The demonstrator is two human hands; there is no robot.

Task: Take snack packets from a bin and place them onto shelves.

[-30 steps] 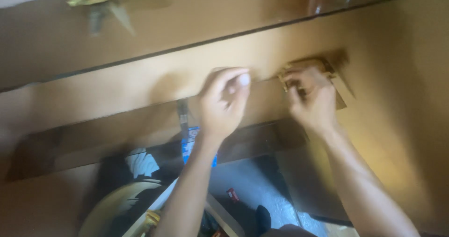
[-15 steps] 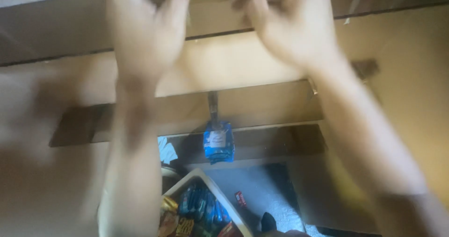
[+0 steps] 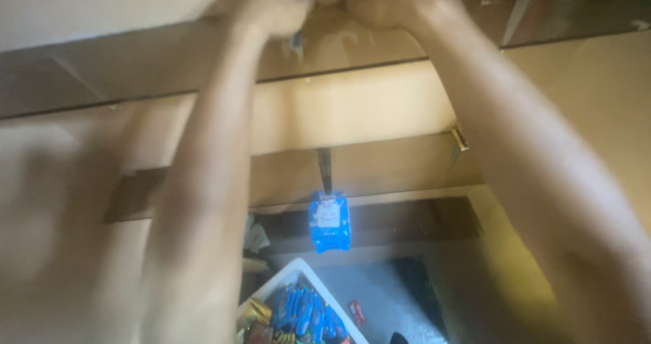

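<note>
Under the shelf | blue packet hangs (hands blurred above)

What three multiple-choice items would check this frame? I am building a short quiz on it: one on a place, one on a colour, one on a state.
1. Where are both hands?
A. at the top edge, close together
B. inside the white tub
C. on the floor

2. What colour is the small packet hanging under the counter?
A. red
B. blue
C. green

3. How is the white tub below?
A. upside down
B. covered by a lid
C. open, holding packets

Key: 1 A, left hand and right hand meet there. 2 B, the packet is blue. 3 C, the tub shows wrappers inside.
</note>
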